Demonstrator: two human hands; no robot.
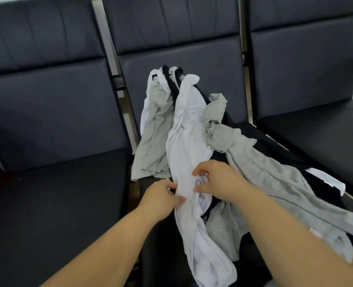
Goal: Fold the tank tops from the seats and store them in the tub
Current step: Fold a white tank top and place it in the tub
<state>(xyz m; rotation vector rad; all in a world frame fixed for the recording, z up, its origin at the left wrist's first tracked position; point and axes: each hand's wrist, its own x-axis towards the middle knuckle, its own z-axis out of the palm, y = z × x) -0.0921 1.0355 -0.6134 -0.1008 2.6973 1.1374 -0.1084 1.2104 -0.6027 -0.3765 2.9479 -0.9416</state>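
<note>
Both hands [189,186] pinch a rumpled, soft white tank top [189,129]

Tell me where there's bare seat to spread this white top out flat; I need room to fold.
The left seat is bare cushion, bordered by the metal frame beside the pile. The right seat shows bare cushion too. The middle seat is crowded with grey, white and black tank tops.
</note>
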